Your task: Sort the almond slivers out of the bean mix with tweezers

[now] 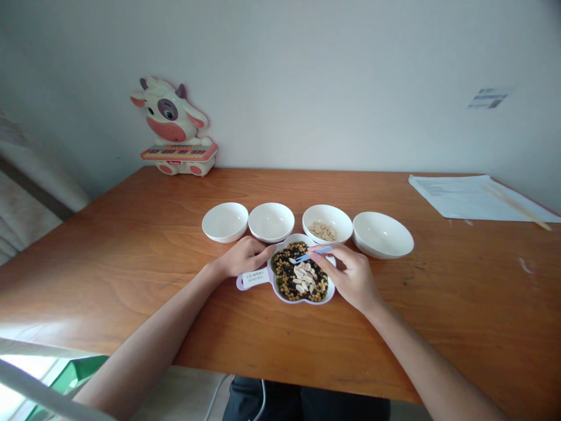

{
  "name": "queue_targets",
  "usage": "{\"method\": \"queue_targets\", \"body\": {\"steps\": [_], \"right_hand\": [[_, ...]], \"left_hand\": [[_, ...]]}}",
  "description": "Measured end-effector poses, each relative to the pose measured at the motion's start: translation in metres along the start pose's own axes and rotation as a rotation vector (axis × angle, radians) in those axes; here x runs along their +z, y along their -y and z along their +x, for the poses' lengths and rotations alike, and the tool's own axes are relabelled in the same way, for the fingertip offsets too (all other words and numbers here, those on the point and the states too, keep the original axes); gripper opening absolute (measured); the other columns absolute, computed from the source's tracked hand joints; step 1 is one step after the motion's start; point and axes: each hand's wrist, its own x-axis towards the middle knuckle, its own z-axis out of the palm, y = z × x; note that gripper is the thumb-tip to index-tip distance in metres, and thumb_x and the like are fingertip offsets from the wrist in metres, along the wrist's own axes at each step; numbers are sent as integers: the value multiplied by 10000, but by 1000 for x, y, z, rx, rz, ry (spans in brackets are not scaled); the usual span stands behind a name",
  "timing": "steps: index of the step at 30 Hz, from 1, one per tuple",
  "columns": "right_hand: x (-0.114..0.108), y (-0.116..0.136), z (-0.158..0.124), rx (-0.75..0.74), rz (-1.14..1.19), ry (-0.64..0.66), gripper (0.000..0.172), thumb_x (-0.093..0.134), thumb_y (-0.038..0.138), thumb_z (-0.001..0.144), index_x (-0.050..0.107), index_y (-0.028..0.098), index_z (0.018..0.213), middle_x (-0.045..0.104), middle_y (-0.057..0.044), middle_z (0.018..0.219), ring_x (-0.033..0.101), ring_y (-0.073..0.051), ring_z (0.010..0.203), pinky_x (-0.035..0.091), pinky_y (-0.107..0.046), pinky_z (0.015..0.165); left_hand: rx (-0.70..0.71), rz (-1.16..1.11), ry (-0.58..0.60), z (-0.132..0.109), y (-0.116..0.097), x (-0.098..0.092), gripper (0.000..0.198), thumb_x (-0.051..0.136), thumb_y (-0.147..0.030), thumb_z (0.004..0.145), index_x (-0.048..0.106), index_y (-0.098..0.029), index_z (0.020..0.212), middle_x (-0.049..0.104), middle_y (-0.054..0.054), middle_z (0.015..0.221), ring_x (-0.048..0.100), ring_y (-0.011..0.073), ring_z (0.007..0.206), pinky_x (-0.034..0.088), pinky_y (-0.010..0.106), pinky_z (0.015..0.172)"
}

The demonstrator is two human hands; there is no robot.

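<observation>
A lilac-and-white flower-shaped dish with a labelled handle lies in front of me. In it are dark and yellowish grains, with a pile of pale seeds on top. My left hand, fingers curled, grips the dish's left rim near the handle. Between the fingers of my right hand is a pair of blue tweezers, its tips low over the dish beside a pale seed. Whether the tips pinch that seed, I cannot tell. Behind the dish, a white bowl contains similar pale seeds.
Two white bowls stand on the left of the row, another white bowl on its right end. A cow-shaped toy keyboard sits back left. Papers and chopsticks lie at the right on the wooden table.
</observation>
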Motion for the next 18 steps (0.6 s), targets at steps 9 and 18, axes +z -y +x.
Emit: {"method": "queue_targets", "body": {"steps": [9,18], "right_hand": [[6,0,-1,-3,4,-31,97,695,296,931,757,270,1001,796,-23,1011,743,-211,932,597,-363,860],[7,4,-1,-11,2,-93,82,685,258,934,756,260,975,800,-25,987,753,-202,908,607,-331,829]], "left_hand": [[-18,17,-4,0,-3,0,608,348,-473,1031,366,-155,512,414,-6,485,318,64,452,215,205,420],[-16,12,4,0,0,0,617,340,-489,1036,373,-155,519,415,-4,488,316,66,454,215,202,417]]}}
